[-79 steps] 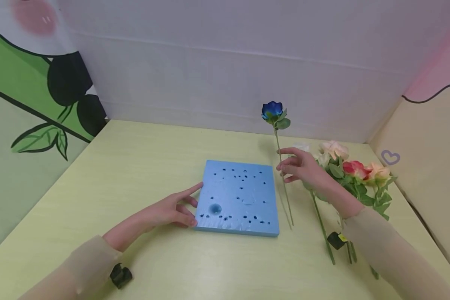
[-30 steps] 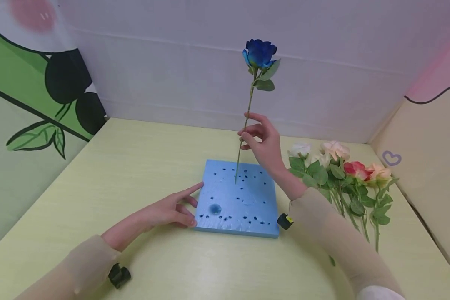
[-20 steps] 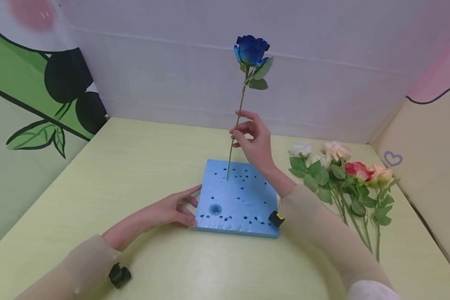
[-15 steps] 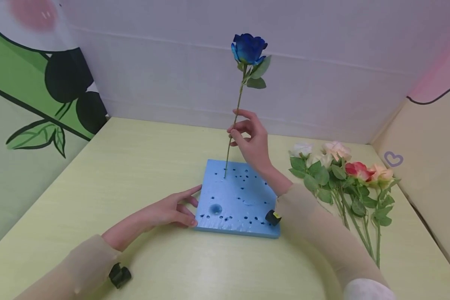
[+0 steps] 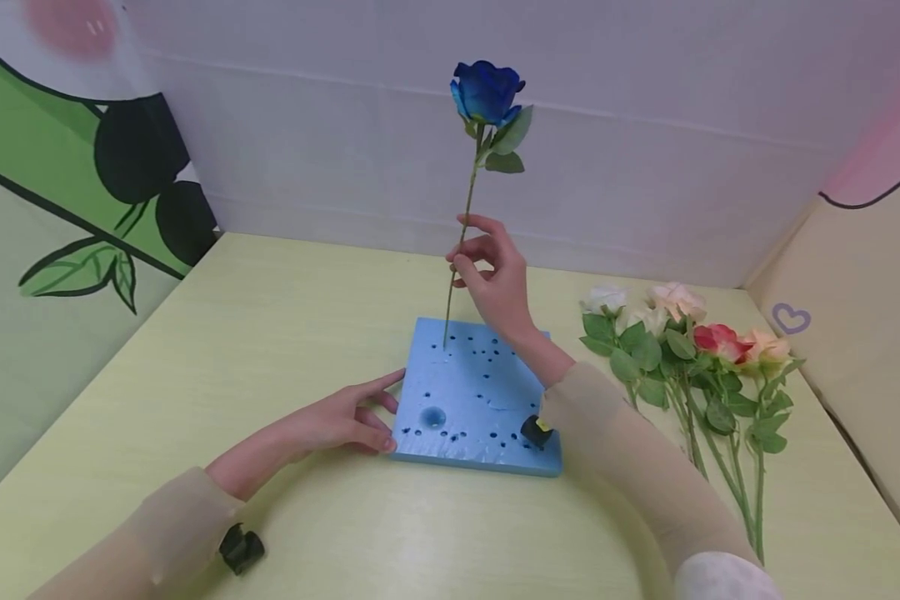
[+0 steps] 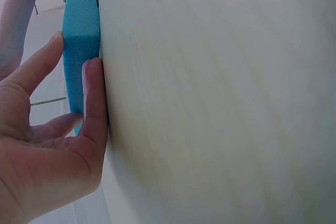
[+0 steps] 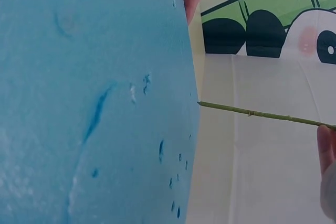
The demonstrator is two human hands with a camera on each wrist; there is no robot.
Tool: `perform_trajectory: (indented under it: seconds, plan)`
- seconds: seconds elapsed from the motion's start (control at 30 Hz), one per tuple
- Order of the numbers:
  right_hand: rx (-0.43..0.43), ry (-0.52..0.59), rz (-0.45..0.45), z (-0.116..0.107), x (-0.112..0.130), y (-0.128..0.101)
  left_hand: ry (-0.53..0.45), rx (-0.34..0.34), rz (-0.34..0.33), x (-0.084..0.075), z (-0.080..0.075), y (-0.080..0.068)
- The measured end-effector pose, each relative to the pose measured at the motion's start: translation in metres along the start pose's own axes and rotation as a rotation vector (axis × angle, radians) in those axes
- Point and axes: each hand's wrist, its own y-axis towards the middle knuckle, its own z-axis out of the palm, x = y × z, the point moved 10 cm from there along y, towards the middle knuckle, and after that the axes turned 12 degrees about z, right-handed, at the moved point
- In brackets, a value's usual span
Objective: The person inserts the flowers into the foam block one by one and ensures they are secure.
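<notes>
My right hand (image 5: 501, 287) pinches the stem of a blue rose (image 5: 486, 92) between thumb and fingers, and the flower stands nearly upright with a slight lean. Its stem end is over the back left part of a blue foam board (image 5: 453, 379) full of small holes. In the right wrist view the stem (image 7: 257, 114) meets the board's outline; whether it has entered a hole I cannot tell. My left hand (image 5: 337, 421) rests at the board's left edge. In the left wrist view its fingertips touch the foam's side (image 6: 81, 19).
Several loose flowers lie right of the board: a white rose (image 5: 606, 298), a pale pink rose (image 5: 677, 300), a red rose (image 5: 720, 342) and a peach rose (image 5: 767, 350). A white backdrop (image 5: 345, 167) stands behind the pale yellow table (image 5: 270, 308).
My right hand has carried the blue rose left and up from the board's right side to above its back left part. The last shift is small. My left hand stays in place.
</notes>
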Motion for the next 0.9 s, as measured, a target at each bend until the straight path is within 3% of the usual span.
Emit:
perform_trajectory:
  seconds: [0.4,0.73,0.9]
  plan:
    - [-0.006,-0.009,-0.044,-0.007,-0.028,0.005,-0.009,-0.002,-0.005,-0.003,0.002,0.000]
    - [-0.001,-0.010,-0.020,-0.004,-0.031,0.001,-0.010,0.002,0.000,-0.004,0.002,0.000]
    - [0.006,-0.022,-0.011,-0.002,-0.013,-0.007,-0.011,0.003,-0.005,-0.003,0.001,0.000]
